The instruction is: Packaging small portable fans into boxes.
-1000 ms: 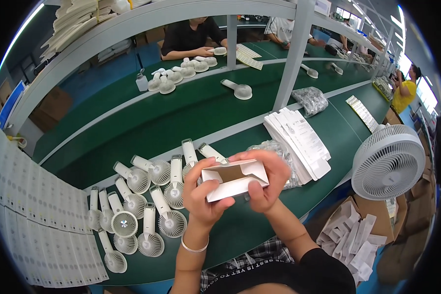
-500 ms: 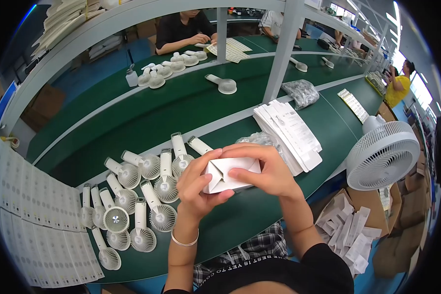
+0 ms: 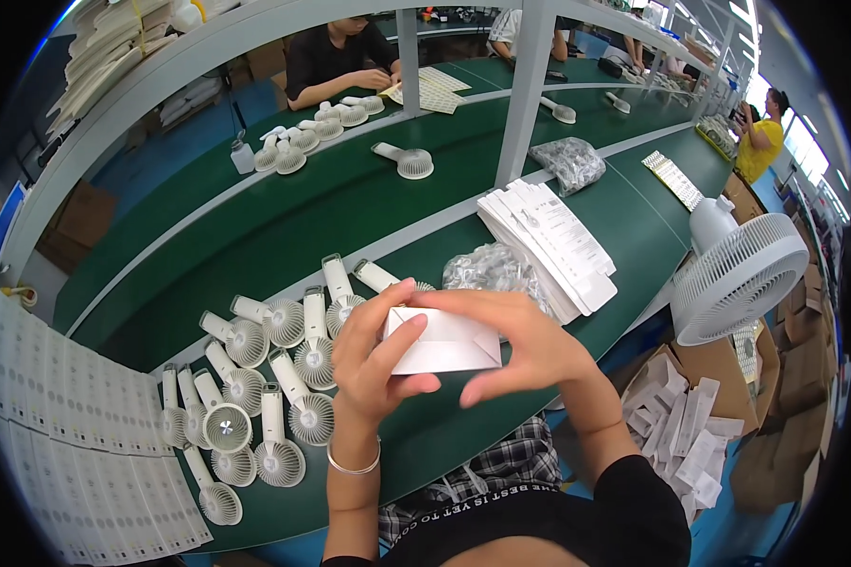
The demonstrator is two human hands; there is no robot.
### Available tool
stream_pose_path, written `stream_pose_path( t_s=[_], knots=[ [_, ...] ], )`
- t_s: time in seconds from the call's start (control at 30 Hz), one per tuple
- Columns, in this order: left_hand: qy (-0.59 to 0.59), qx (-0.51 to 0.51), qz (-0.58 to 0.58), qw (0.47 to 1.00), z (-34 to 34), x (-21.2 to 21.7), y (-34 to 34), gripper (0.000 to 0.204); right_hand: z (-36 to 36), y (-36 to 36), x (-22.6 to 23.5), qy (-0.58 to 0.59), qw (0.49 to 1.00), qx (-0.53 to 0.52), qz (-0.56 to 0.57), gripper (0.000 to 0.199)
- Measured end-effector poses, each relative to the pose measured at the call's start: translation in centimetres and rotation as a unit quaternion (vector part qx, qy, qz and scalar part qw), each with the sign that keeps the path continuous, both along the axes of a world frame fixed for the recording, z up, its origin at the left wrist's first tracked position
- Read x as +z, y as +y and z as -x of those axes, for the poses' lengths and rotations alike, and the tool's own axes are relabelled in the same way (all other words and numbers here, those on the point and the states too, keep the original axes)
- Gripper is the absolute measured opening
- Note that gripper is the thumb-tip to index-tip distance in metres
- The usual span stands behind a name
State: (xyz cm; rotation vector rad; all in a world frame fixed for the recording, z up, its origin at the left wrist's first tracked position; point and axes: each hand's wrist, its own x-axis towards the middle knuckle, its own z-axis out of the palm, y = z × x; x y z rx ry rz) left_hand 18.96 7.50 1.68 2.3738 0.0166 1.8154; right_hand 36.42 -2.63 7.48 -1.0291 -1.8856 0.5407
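Both hands pinch a small white carton (image 3: 442,342) between them, held above the near edge of the green counter (image 3: 369,213). Fingers of the left hand (image 3: 373,354) curl round its left end, thumb underneath; the right hand (image 3: 520,345) covers its right end, fingers closed over the top. Just left of the carton, white handheld fans (image 3: 265,397) lie clustered near the counter's front edge. Behind it sit a clear bag (image 3: 494,267) and a stack of flat white cartons (image 3: 548,236). A white desk fan (image 3: 733,269) stands at the counter's right end.
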Motion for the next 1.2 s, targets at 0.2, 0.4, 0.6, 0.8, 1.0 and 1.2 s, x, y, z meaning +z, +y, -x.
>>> stream_pose_path(
  t_s=[0.2,0.4,0.6,0.8,1.0,1.2],
  knots=[
    [0.004,0.014,0.111,0.994,0.7,0.8,-1.3,0.082,-0.4,-2.8,-0.2,-0.046,0.978,-0.2,-0.022,0.067],
    [-0.186,-0.084,0.365,0.908,-1.0,0.6,-2.5,0.09,-0.1,-1.9,-4.8,0.468,0.845,-0.237,-0.097,0.073],
    [-0.186,-0.167,0.585,0.772,-0.9,-2.8,-1.1,0.083,5.4,0.4,-9.0,0.521,0.84,-0.152,0.028,0.097],
    [-0.148,-0.116,0.541,0.82,1.7,-4.7,-0.1,0.082,3.8,1.9,-11.3,0.309,0.93,-0.192,0.06,0.078],
    [-0.205,-0.112,0.616,0.752,2.6,-3.6,0.4,0.086,2.8,1.4,-12.1,0.119,0.982,-0.144,0.041,0.061],
    [-0.078,0.086,0.436,0.892,2.7,-7.2,1.1,0.091,-10.9,4.3,-14.2,-0.084,0.903,-0.421,0.019,0.015]
  ],
)
